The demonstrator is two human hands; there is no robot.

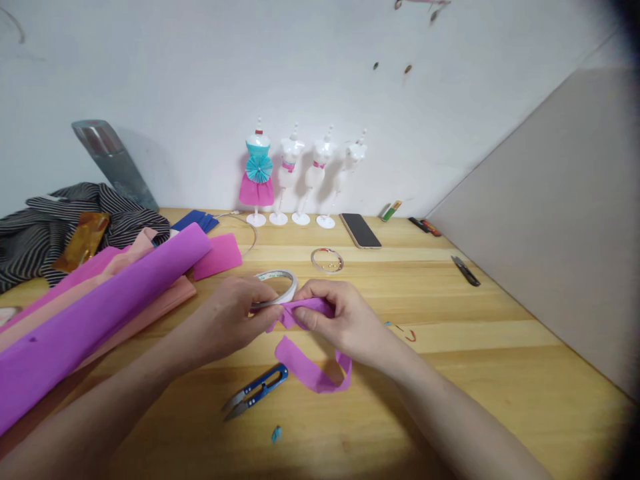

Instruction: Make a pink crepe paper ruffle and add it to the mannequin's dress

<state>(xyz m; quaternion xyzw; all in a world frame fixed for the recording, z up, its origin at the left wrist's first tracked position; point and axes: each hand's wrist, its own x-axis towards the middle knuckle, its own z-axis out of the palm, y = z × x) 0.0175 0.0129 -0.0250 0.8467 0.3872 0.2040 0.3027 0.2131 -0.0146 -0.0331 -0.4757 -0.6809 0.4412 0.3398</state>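
Observation:
Between both hands is a purple crepe paper strip (316,380), gathered at its upper part, with a loose tail curving down over the table. My left hand (239,310) is closed, pinching the strip's left end. A white tape roll (287,288) stands tilted at that hand's thumb and fingers; whether the hand grips it too is hard to see. My right hand (345,320) pinches the strip between thumb and fingers, close beside the left fingertips. Just below lie blue thread snips (257,392), blades pointing left.
Rolled purple crepe paper (115,313) and other sheets lie at left by striped cloth (115,217). Several small mannequins (259,170) line the wall. A phone (361,230), a clear tape ring (327,261), a dark cutter (465,271) and a blue scrap (277,434) rest on the table.

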